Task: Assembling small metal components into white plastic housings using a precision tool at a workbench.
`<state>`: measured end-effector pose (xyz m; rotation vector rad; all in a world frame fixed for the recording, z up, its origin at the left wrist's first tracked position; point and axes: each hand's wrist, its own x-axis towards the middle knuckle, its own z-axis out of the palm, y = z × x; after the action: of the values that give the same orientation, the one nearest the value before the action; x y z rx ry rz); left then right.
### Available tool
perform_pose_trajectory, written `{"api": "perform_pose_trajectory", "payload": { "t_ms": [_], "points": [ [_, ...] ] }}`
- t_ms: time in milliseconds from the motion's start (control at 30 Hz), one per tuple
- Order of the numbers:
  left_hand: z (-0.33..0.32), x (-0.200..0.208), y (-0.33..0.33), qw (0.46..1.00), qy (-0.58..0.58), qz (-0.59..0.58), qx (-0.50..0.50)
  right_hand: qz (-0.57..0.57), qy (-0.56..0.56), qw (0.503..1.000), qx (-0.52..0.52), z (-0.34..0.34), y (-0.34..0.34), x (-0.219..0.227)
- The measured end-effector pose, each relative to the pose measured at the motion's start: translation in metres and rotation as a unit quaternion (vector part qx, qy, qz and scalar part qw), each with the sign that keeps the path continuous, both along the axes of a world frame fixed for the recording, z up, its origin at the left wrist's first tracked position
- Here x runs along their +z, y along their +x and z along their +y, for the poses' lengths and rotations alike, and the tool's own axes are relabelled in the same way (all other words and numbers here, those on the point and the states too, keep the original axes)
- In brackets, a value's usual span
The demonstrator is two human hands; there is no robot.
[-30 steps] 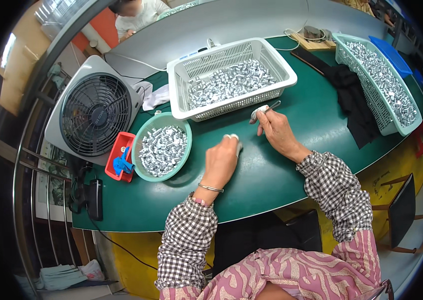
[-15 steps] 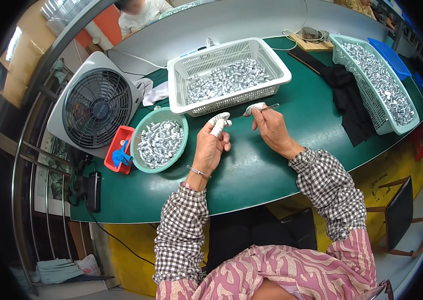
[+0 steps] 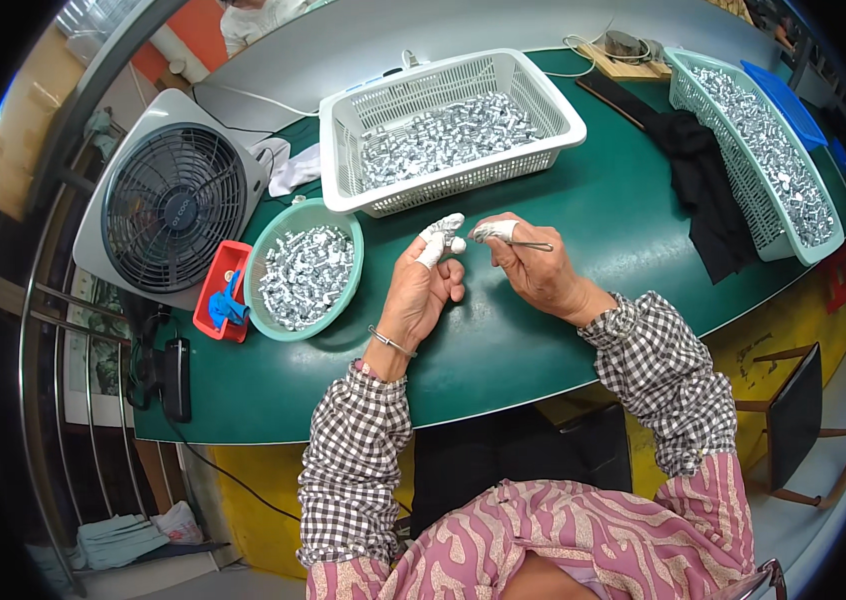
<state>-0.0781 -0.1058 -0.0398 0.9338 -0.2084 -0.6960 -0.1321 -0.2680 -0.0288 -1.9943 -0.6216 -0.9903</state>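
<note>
My left hand [image 3: 423, 290], its thumb and forefinger wrapped in white, pinches a small silvery metal piece [image 3: 457, 244] at the fingertips. Facing it, my right hand [image 3: 543, 272] grips a thin metal tool [image 3: 535, 246] like a pick or tweezers; its working end is hidden by the white-wrapped forefinger. A narrow gap separates the two hands above the green table. Beyond them, a white plastic basket [image 3: 455, 182] holds many small silvery metal pieces [image 3: 448, 138]. Left of my left hand stands a round light-green basin [image 3: 351, 285] full of similar pieces.
A red tray [image 3: 205, 310] with a blue crumpled item [image 3: 229, 305] touches the basin's left side. Behind it stands a grey box fan [image 3: 178, 205]. A black cloth [image 3: 693, 180] lies on the right, beside a long light-green basket [image 3: 733, 165] of metal pieces. The table [image 3: 343, 400] has a curved front edge.
My right hand has moved a little left and down, bringing the tool closer to the piece in my left hand. The whole view has shifted slightly.
</note>
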Motion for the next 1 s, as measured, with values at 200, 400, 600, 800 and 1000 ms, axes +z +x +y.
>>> {"api": "perform_pose_trajectory", "payload": {
  "t_ms": [200,400,600,800,1000],
  "points": [
    [0.0012,0.0008,0.0000,0.997,-0.042,0.055,-0.015,0.035,0.021,0.999,-0.008,0.0016,0.0010,-0.0030],
    [0.0021,-0.0035,0.0004,0.997,-0.028,0.070,-0.019,0.009,0.001,1.000,0.012,0.0032,0.0016,-0.0024],
    [0.0014,-0.0015,-0.0007,0.997,-0.037,0.065,-0.015,0.031,0.003,1.000,0.004,0.0032,0.0021,-0.0055],
    [0.0019,-0.0001,-0.0015,0.998,-0.034,0.057,-0.016,0.048,-0.001,0.999,-0.011,0.0038,0.0024,-0.0062],
    [0.0011,0.0010,-0.0027,0.998,-0.031,0.052,-0.020,0.044,-0.012,0.999,-0.016,0.0014,0.0027,-0.0074]
  ]
}}
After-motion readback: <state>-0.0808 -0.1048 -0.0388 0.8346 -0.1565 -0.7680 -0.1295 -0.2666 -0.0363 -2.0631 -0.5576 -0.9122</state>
